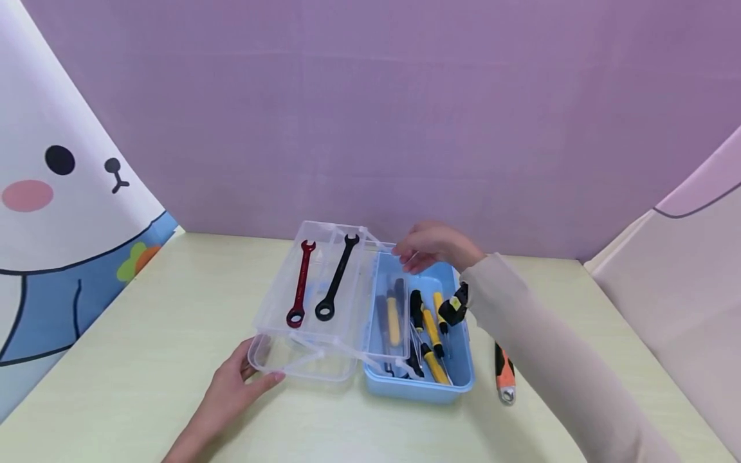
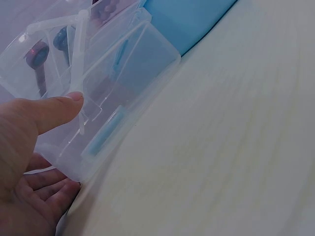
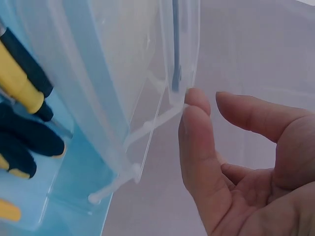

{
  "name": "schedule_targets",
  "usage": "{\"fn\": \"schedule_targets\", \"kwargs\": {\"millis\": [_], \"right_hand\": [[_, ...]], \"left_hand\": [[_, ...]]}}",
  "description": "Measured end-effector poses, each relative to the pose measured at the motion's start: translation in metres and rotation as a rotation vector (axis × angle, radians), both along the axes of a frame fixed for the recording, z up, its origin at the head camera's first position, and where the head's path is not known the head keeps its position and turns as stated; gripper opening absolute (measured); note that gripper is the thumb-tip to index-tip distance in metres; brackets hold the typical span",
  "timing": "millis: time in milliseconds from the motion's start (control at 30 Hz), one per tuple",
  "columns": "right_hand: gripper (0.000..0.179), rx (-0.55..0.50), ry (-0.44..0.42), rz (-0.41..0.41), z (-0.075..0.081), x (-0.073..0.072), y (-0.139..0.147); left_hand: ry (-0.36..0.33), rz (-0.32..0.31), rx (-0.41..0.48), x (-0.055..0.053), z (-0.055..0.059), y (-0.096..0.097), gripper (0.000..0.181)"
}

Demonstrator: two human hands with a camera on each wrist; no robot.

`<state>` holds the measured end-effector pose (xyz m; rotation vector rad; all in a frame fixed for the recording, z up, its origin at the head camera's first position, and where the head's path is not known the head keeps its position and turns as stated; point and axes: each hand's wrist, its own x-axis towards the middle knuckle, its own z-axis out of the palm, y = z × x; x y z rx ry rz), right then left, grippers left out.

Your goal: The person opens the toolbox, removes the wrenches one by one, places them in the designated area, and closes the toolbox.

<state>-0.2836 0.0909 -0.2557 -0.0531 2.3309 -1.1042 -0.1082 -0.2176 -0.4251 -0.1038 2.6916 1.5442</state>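
Note:
A light-blue toolbox [image 1: 417, 392] stands on the table with its translucent lid [image 1: 272, 360] folded out to the left. Two clear trays on white hinge arms [image 3: 155, 125] spread above: the upper tray [image 1: 272, 308] carries a red wrench [image 1: 301, 283] and a black wrench [image 1: 338, 276], while the lower tray [image 1: 370, 350] overhangs the box. My left hand [image 1: 231, 386] grips the lid's near-left corner, thumb in front and fingers behind. At the far side my right hand [image 1: 431, 245] hovers by the trays' back corner, thumb and index finger apart, nothing between them.
Inside the box lie several yellow-and-black screwdrivers [image 1: 431, 331]. A black tape measure [image 1: 454, 307] shows at its right rim, partly behind the right sleeve. An orange-and-black tool [image 1: 505, 376] with a metal end lies right of the box. A purple backdrop [image 1: 405, 128] rises behind the table.

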Motion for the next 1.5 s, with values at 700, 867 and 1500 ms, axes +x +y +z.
{"fn": "schedule_targets", "kwargs": {"millis": [700, 867, 1500], "right_hand": [[0.028, -0.043, -0.020, 0.011, 0.000, -0.004, -0.040], [0.026, -0.046, -0.031, 0.030, 0.002, -0.005, -0.049], [0.045, -0.016, 0.005, 0.080, 0.008, -0.001, -0.082]], "left_hand": [[0.017, 0.007, 0.036, 0.001, 0.001, 0.006, 0.075], [0.001, 0.005, 0.032, 0.002, 0.002, 0.005, 0.076], [-0.004, 0.018, 0.040, 0.006, 0.003, 0.006, 0.074]]}}
